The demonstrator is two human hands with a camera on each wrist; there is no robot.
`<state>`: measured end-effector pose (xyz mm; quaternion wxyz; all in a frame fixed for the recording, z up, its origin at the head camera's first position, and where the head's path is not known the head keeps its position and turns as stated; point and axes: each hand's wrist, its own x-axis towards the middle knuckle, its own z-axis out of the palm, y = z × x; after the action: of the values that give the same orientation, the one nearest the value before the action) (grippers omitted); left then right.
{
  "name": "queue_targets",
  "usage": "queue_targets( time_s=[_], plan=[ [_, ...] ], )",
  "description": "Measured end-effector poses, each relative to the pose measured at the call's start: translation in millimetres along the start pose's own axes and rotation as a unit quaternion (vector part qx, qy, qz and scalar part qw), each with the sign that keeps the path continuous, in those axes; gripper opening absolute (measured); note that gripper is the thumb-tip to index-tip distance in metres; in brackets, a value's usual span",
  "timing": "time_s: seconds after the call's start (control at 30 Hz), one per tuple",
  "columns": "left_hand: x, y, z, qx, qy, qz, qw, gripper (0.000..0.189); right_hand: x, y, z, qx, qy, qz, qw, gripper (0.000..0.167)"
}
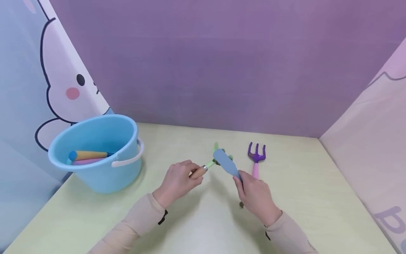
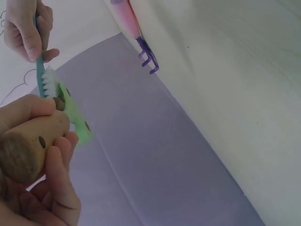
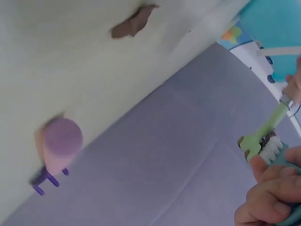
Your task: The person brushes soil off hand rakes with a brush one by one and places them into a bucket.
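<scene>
My left hand holds the wooden handle of a small garden hand rake, fingers curled round it. Its light-green pronged head points away from me and carries dark brown dirt. In my right hand is a blue scrubbing brush, gripped by its handle. The brush's white bristles face the green head and meet it near the dirt; the head view shows only the brush's back. A purple hand fork with a pink handle lies on the table beyond my right hand.
A light-blue bucket with a white handle stands at the left, holding several tools, one with a yellow-orange handle. A brown leaf-like scrap lies on the pale table. Purple fabric rises behind.
</scene>
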<state>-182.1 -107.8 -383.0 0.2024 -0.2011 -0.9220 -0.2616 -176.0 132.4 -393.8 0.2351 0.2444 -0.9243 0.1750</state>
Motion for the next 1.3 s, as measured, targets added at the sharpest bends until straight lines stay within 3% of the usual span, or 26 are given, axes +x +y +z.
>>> queue_targets(
  time_s=[0.13,0.3,0.57,0.77,0.97,1.13,1.3],
  plan=[
    [-1.8,-2.8,-0.2,0.036,0.044,0.063,0.9963,0.012,4.3,-3,-3,-0.035,0.008,-0.013,0.9993,0.013],
    [-5.7,-6.3,-1.2,0.074,0.077,0.093,0.99,0.012,10.4,-8,-11,0.003,-0.031,0.017,0.9994,0.013],
    [-10.1,-7.2,0.0,0.095,0.078,0.098,0.9876,0.005,14.8,-6,-19,0.064,-0.122,0.057,0.9889,0.013],
    [-14.2,-7.9,2.3,0.107,0.076,0.097,0.9866,0.006,13.5,-5,-20,0.119,-0.174,0.092,0.9732,0.016],
    [-14.5,-9.0,1.7,0.114,0.075,0.098,0.9858,0.005,14.8,-4,-20,0.174,-0.203,0.145,0.9527,0.016],
    [-13.9,-12.8,-0.2,0.108,0.071,0.079,0.9885,0.004,14.2,1,-21,0.221,-0.219,0.183,0.9327,0.019],
    [-12.2,-16.5,0.0,0.105,0.088,0.088,0.9867,0.003,13.2,6,-19,0.248,-0.217,0.191,0.9248,0.02]
  ],
)
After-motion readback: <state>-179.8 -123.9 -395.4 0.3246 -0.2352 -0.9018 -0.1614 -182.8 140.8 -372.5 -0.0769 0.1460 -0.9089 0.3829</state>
